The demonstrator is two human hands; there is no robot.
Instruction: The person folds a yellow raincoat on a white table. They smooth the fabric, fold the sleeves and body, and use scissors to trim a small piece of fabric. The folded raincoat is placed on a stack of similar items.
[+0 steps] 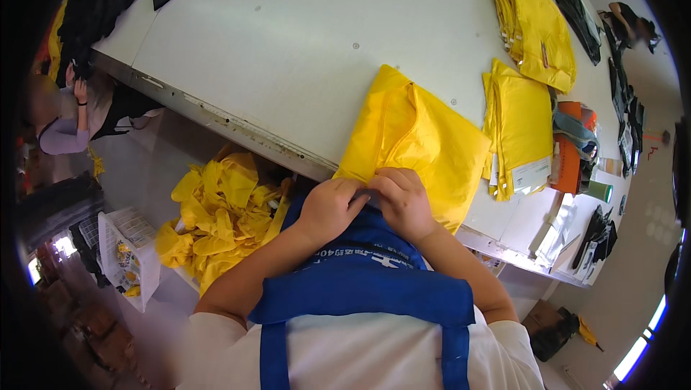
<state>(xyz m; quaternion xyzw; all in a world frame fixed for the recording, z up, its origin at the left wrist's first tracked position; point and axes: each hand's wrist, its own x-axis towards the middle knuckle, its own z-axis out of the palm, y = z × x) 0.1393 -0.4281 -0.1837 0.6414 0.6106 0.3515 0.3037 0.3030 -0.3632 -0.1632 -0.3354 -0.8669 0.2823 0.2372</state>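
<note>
A folded yellow garment (439, 145) of thin, shiny cloth lies at the near edge of the white table, with a curved seam and a raised fold across its middle. My left hand (329, 206) is closed at its near left edge, the fingers bent and thumb pressed in. Close beside it, my right hand (403, 199) is closed on the same edge with curled fingers. Both hands' fingertips are partly hidden, and a small dark gap shows between them.
On the white table (288, 44) to the right lie folded yellow garments (529, 120) and a yellow stack (533, 23). Past them sit an orange box (566, 149) and a green roll (599, 191). Crumpled yellow cloth (223, 210) and a white basket (129, 253) are left; a co-worker (68, 120) stands beyond.
</note>
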